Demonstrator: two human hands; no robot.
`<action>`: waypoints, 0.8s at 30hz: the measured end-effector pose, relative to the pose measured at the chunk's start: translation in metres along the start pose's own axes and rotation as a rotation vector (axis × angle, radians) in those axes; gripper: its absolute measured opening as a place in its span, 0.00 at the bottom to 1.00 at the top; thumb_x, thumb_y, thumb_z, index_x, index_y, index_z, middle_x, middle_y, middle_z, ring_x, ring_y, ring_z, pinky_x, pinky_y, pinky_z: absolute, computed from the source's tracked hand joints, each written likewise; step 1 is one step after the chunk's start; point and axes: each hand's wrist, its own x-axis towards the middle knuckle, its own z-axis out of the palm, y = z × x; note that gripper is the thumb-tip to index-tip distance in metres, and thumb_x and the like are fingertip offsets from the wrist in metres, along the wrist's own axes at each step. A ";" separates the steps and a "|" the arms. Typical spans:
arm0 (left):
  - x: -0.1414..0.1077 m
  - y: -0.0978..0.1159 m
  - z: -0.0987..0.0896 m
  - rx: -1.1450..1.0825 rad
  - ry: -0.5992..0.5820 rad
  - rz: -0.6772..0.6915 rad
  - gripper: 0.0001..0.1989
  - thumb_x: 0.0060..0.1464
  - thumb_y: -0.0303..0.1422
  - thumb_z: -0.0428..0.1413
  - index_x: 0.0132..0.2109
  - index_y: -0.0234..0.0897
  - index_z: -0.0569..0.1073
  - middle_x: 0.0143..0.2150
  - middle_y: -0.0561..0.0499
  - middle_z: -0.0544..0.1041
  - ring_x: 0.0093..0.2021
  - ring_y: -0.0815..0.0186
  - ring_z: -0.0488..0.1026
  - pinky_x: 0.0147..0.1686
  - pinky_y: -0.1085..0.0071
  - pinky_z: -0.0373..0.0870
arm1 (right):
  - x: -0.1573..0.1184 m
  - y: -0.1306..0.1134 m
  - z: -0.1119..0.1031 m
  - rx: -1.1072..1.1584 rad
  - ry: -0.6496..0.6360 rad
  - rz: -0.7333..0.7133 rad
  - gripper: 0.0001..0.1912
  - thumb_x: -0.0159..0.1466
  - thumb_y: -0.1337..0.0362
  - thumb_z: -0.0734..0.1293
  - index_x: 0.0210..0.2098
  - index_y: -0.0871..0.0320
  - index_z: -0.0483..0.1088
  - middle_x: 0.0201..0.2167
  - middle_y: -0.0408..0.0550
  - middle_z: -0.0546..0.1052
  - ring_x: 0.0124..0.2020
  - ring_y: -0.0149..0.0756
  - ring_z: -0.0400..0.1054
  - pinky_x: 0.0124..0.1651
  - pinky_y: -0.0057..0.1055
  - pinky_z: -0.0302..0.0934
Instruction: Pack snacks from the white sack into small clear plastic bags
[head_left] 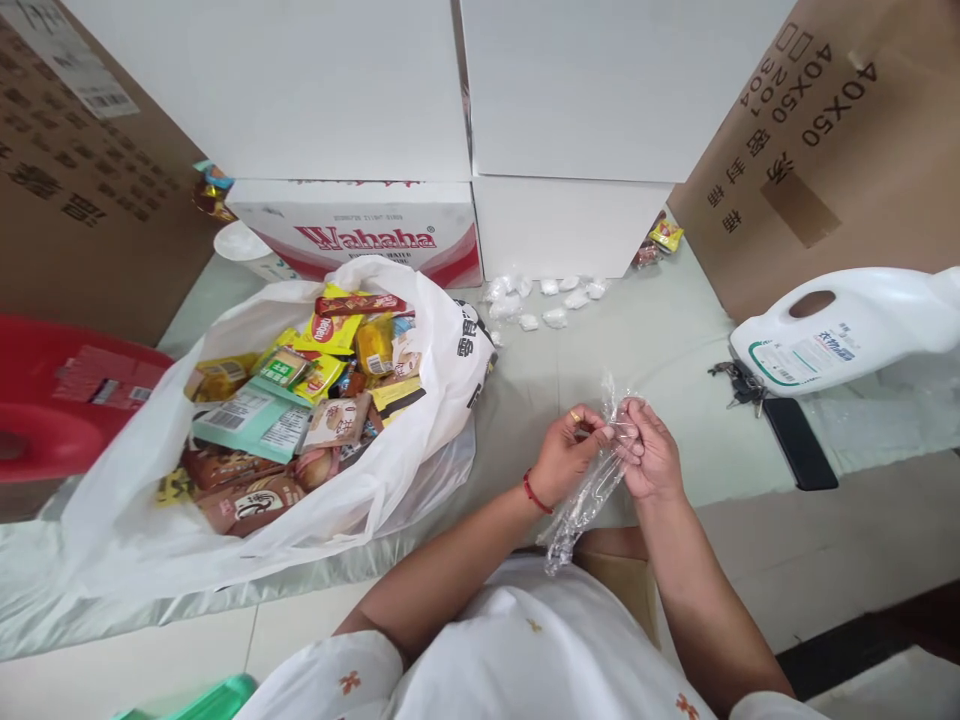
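A crumpled clear plastic bag (pixel 581 510) hangs between my two hands in the head view, its lower end trailing toward my lap. My left hand (pixel 564 455) pinches it near the top, with a ring and a red bracelet showing. On the other side, my right hand (pixel 651 450) has its fingers closed on the bag's upper part. Beyond them, several small white wrapped bundles (pixel 555 317) lie on the pale green cloth (pixel 540 380). A white carrier bag (pixel 405 440) full of packaged snacks (pixel 330 420) stands open to the left of my hands.
White boxes (pixel 570 90) and a Wahaha carton (pixel 360 230) form a wall at the back. Cardboard boxes (pixel 840 130) stand at both sides. At the right lie a white detergent bottle (pixel 847 320), keys (pixel 739 383) and a black phone (pixel 799 443). A red container (pixel 75 390) is at the left.
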 end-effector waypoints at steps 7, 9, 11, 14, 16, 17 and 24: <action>0.004 0.002 -0.028 0.006 0.120 -0.013 0.23 0.49 0.50 0.68 0.33 0.38 0.68 0.29 0.56 0.66 0.30 0.71 0.60 0.34 0.72 0.59 | 0.007 -0.017 -0.024 -0.048 0.097 -0.080 0.22 0.53 0.51 0.81 0.32 0.56 0.68 0.19 0.32 0.59 0.15 0.18 0.45 0.13 0.16 0.40; 0.004 0.003 -0.030 0.004 0.118 -0.016 0.23 0.50 0.51 0.67 0.34 0.38 0.68 0.30 0.56 0.67 0.30 0.71 0.61 0.34 0.72 0.60 | 0.005 -0.019 -0.026 -0.064 0.077 -0.110 0.21 0.54 0.51 0.80 0.32 0.55 0.69 0.19 0.32 0.59 0.15 0.19 0.45 0.14 0.17 0.40; 0.004 0.004 -0.025 0.021 0.079 -0.029 0.23 0.54 0.53 0.63 0.36 0.38 0.69 0.32 0.54 0.69 0.31 0.70 0.63 0.35 0.71 0.61 | 0.001 -0.017 -0.023 -0.104 0.042 -0.121 0.21 0.55 0.50 0.80 0.32 0.55 0.69 0.20 0.34 0.62 0.16 0.19 0.46 0.15 0.18 0.41; 0.006 0.004 -0.013 0.104 0.039 -0.031 0.24 0.58 0.56 0.58 0.37 0.38 0.69 0.33 0.53 0.70 0.33 0.69 0.64 0.36 0.70 0.62 | -0.006 -0.006 -0.015 -0.217 -0.010 -0.115 0.20 0.57 0.48 0.78 0.32 0.55 0.70 0.20 0.35 0.63 0.17 0.21 0.49 0.17 0.20 0.43; 0.009 0.003 -0.006 0.131 0.057 0.010 0.25 0.56 0.57 0.59 0.34 0.38 0.68 0.30 0.55 0.67 0.33 0.69 0.62 0.36 0.71 0.60 | -0.009 0.001 -0.012 -0.299 -0.045 -0.115 0.20 0.60 0.46 0.76 0.33 0.55 0.71 0.18 0.35 0.62 0.17 0.23 0.51 0.18 0.21 0.45; 0.009 0.002 -0.004 0.121 0.067 0.034 0.26 0.55 0.57 0.60 0.32 0.38 0.67 0.29 0.56 0.65 0.32 0.69 0.60 0.36 0.71 0.60 | -0.010 0.003 -0.011 -0.328 -0.055 -0.120 0.19 0.61 0.46 0.74 0.34 0.55 0.72 0.18 0.35 0.63 0.17 0.23 0.51 0.18 0.21 0.45; 0.002 0.002 -0.014 -0.040 -0.010 -0.036 0.26 0.51 0.55 0.65 0.31 0.38 0.66 0.25 0.58 0.60 0.29 0.71 0.55 0.32 0.72 0.56 | -0.011 0.000 -0.020 -0.394 -0.046 -0.150 0.18 0.62 0.47 0.74 0.35 0.56 0.75 0.19 0.37 0.65 0.18 0.25 0.53 0.19 0.24 0.47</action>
